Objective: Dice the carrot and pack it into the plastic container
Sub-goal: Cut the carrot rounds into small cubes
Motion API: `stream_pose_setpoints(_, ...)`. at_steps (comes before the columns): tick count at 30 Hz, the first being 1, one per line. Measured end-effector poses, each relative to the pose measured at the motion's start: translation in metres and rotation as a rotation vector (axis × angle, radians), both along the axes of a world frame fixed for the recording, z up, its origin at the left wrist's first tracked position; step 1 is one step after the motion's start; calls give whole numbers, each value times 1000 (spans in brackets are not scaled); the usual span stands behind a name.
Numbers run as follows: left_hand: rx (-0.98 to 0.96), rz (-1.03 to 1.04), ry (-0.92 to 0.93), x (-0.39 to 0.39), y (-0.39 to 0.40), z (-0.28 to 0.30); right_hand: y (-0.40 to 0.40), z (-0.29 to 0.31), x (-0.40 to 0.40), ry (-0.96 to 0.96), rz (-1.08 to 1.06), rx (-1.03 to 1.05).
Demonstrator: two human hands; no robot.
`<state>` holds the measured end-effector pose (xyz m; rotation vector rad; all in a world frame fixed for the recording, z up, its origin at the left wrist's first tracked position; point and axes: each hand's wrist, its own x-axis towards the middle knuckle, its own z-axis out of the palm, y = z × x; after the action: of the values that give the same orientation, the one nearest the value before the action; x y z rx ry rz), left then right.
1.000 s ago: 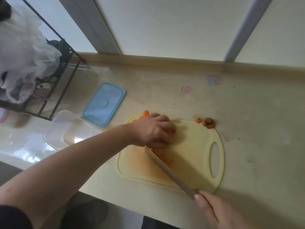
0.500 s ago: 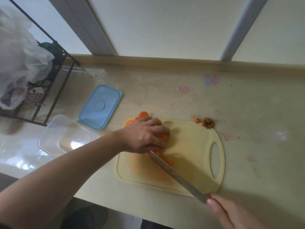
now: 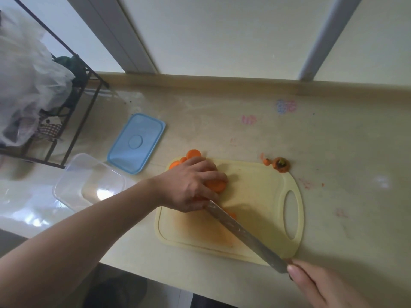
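Pale beige table [image 3: 233,112] running along a white wall with grey window frames; faint pink and blue crayon-like marks on the surface. Yellow cutting board [image 3: 262,196] lies near the front edge, its oval handle hole to the right.

Left hand [image 3: 189,185] rests on the board's upper left part, fingers curled over a carrot piece [image 3: 214,185] and holding it down. The cut face shows toward the right; the rest is hidden under the hand, so the piece's long axis cannot be judged. Orange carrot slices [image 3: 192,155] sit just behind the knuckles at the board's far left corner.

Right hand [image 3: 322,285], at the lower right, grips the knife [image 3: 244,234] by its handle. Blade long axis runs diagonally, from the lower right up to the left; the tip meets the carrot beside the left fingers. A few small orange bits lie along the blade.

Carrot top [image 3: 280,164] with green stub sits at the board's far right edge.

Clear plastic container [image 3: 89,181], open, stands left of the board; blue lid [image 3: 136,142] lies flat just behind it. Black wire rack [image 3: 73,112] holding plastic bags [image 3: 29,85] at far left.
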<state>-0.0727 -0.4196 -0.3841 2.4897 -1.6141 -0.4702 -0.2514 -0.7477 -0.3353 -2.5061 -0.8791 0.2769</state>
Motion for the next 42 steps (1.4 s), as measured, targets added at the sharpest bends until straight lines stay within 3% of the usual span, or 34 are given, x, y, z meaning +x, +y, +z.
stream_pose_setpoints(1, 0, 2, -2, 0, 0, 0, 1, 8, 2, 276, 23, 45)
stream_pose_setpoints(2, 2, 5, -2, 0, 0, 0, 4, 13, 10, 281, -41, 30)
stream_pose_setpoints(4, 5, 21, 6, -1, 0, 1, 13, 16, 17, 94, -213, -43)
stream_pose_setpoints(6, 7, 40, 18, -3, -1, 1, 8, 10, 18, 90, -306, -81)
stream_pose_setpoints(11, -28, 70, 64, -10, -2, 2, 1, 1, 15, 451, -320, 4)
stream_pose_setpoints(14, -67, 91, 95, -11, -2, 2, 1, -2, 17, 464, -351, 102)
stream_pose_setpoints(19, -92, 88, 83, -10, -2, 1, -6, 1, 27, 655, -420, 178)
stream_pose_setpoints(36, -92, 59, -32, -25, -9, -3, -35, -9, 75, 688, -548, 233)
stream_pose_setpoints(42, -150, 76, -181, -36, -17, -10, -30, -3, 60, 497, -429, 143)
